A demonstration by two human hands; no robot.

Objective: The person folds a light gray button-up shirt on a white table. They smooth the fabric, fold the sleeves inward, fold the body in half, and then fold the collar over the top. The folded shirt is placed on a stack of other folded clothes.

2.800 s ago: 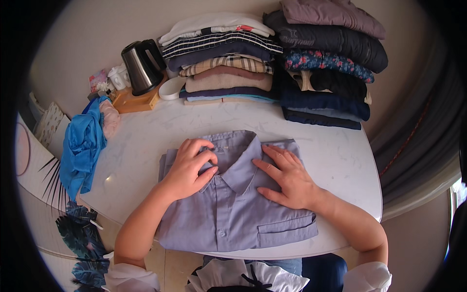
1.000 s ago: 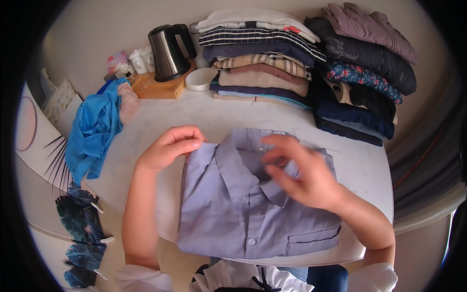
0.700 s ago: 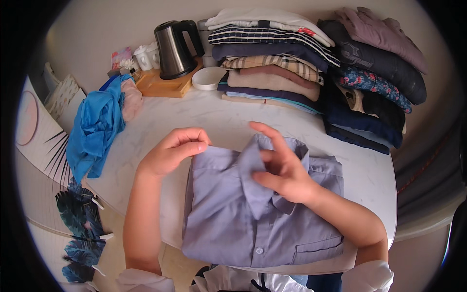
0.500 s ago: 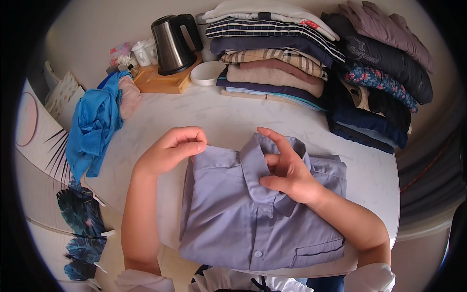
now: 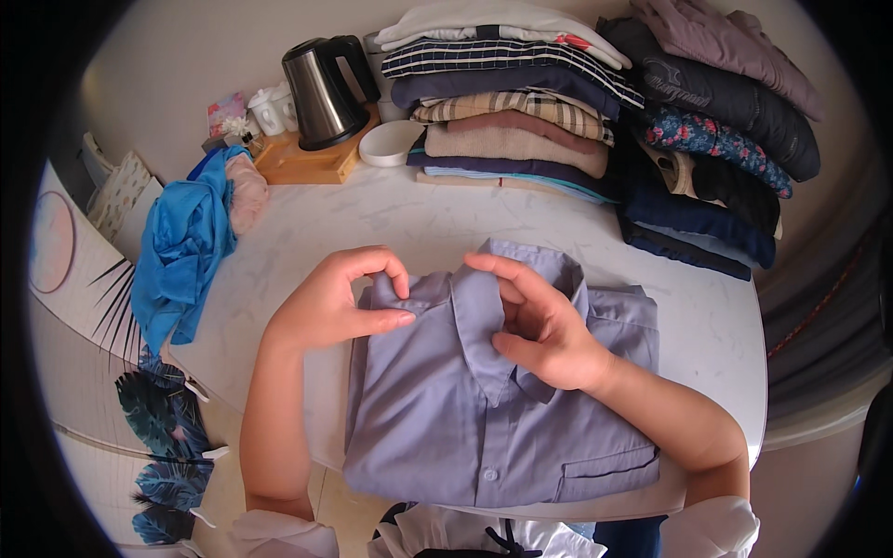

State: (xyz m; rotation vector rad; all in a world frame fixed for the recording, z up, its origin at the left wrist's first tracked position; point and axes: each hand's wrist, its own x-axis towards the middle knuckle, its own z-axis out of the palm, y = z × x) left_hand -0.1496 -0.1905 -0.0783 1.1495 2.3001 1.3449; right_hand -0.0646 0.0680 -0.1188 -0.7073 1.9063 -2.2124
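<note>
A grey-lavender button-up shirt lies folded on the table in front of me, its collar toward the far side and its chest pocket at the near right. My left hand is over the shirt's left shoulder, thumb and index finger apart, their tips near the cloth. My right hand rests at the collar. Its index finger reaches over the collar's upper left edge, and the thumb lies lower against the collar, with a gap between them. The other right fingers curl inside the neck opening, partly hidden.
Folded clothes are piled at the back, with a second pile to their right. A steel kettle stands on a wooden tray beside a white bowl. Crumpled blue cloth hangs over the white table's left edge.
My left thumb and index finger have parted at the shirt's shoulder, and the hand has moved slightly right. My right index finger has come down leftward onto the collar. The view has shifted slightly.
</note>
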